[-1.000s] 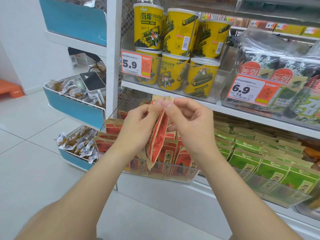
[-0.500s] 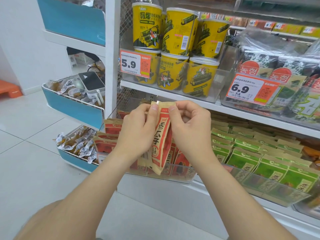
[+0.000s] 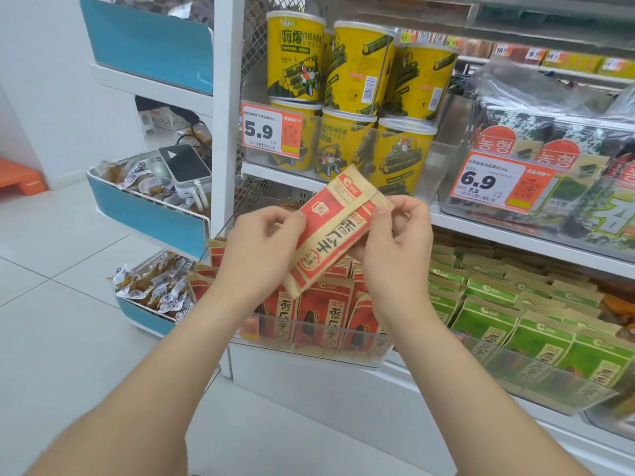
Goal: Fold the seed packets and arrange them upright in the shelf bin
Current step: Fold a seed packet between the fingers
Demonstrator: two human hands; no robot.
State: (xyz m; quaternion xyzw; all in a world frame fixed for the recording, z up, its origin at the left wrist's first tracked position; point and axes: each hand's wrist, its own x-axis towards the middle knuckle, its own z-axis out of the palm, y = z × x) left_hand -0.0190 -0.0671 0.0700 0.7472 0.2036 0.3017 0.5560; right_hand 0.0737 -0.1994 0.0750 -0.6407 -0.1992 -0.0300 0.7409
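Observation:
A red and tan seed packet (image 3: 331, 231) is held tilted in the air, its top end up and to the right, above the clear shelf bin (image 3: 309, 352). My left hand (image 3: 256, 250) pinches its left edge with thumb and fingers. My right hand (image 3: 395, 249) pinches the packet's top right corner, fingers curled behind it. In the bin below, several more red seed packets (image 3: 326, 314) stand upright in rows.
Green seed packets (image 3: 491, 317) fill the neighbouring clear bin on the right. Yellow snack tubs (image 3: 357, 67) and seaweed bags (image 3: 549, 139) sit on the shelf above, behind price tags. At the left, blue-fronted baskets (image 3: 151, 211) hold small wrapped snacks.
The packet has turned from edge-on and upright to face-on and tilted, its top swung up and to the right. My hands have spread apart along it, the right one moving right.

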